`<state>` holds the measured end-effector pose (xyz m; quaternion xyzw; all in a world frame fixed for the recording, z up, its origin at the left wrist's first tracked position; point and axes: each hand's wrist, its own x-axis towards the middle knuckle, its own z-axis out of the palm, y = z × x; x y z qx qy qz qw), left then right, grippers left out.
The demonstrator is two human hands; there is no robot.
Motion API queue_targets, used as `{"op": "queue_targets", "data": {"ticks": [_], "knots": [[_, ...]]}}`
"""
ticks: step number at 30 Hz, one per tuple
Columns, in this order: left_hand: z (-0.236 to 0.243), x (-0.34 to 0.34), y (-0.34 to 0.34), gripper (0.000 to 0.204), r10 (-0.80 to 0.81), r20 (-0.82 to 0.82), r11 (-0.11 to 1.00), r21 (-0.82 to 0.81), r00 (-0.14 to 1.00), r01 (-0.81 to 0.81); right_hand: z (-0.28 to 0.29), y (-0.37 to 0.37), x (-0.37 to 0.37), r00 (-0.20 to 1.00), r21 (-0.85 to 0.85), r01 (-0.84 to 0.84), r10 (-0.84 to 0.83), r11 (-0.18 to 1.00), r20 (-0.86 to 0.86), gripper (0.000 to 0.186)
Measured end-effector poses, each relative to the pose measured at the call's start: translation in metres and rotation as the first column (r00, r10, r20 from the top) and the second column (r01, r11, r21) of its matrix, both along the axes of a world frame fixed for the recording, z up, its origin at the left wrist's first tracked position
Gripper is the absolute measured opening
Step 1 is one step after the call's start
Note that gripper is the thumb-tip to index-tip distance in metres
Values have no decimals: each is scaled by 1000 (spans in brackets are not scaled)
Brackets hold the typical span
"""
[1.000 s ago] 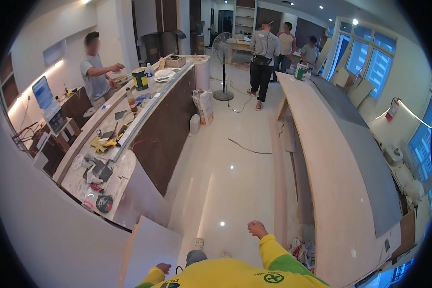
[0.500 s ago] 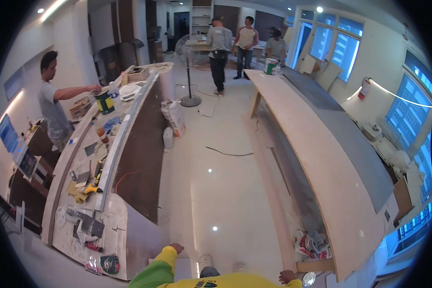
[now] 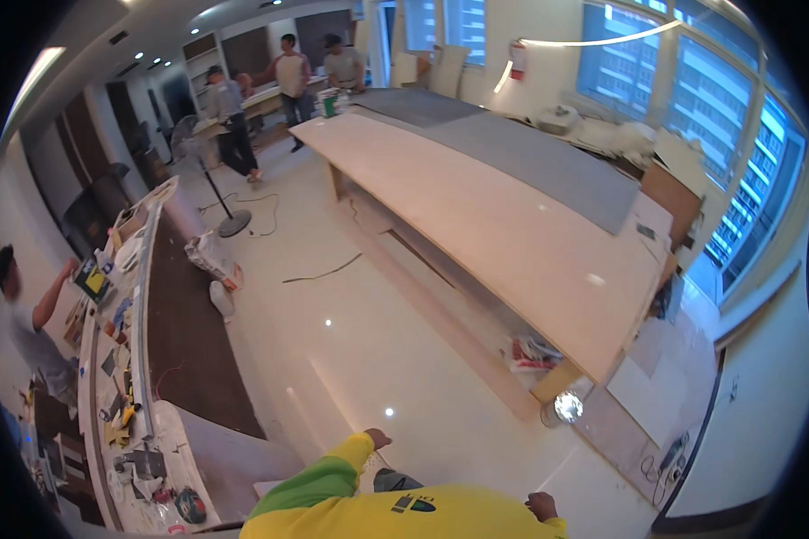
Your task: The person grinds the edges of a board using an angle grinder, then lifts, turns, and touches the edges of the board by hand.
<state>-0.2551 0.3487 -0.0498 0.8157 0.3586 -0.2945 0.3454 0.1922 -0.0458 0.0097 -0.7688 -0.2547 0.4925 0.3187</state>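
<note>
My left hand (image 3: 377, 438) sticks out of a yellow and green sleeve at the bottom edge, over the glossy white floor (image 3: 333, 359). At the lower right of my yellow shirt is my right hand (image 3: 541, 505). Neither hand holds anything I can see. Both are too small to tell how the fingers are set. The things nearest to them are the rounded end of a white counter (image 3: 189, 431) on the left and a shiny round can (image 3: 566, 406) on the floor to the right.
A long pale wooden table (image 3: 476, 216) with a grey sheet (image 3: 530, 153) runs up the right. A counter (image 3: 139, 296) littered with tools runs up the left, with a person (image 3: 36, 332) behind it. A standing fan (image 3: 211, 171), a white jug (image 3: 223, 301), a cable (image 3: 324, 269) and three people (image 3: 288, 81) lie further back.
The view has swung right: the cluttered counter slid to the left edge and the long table moved to the middle. My left hand now reaches further forward.
</note>
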Motion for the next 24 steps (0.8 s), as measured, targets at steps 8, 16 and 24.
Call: {"op": "queue_targets", "data": {"ticks": [8, 16, 24], "knots": [[132, 310, -186, 68, -433, -111, 898, -137, 895, 417, -44, -307, 35, 591, -444, 712, -806, 545, -42, 22], [148, 505, -278, 36, -850, 92, 514, -73, 519, 855, -20, -302, 68, 330, -358, 847, -917, 393, -225, 20], [88, 707, -337, 29, -895, 363, 165, -272, 260, 948, 14, -300, 130, 741, -45, 668, -670, 743, -47, 47]]}}
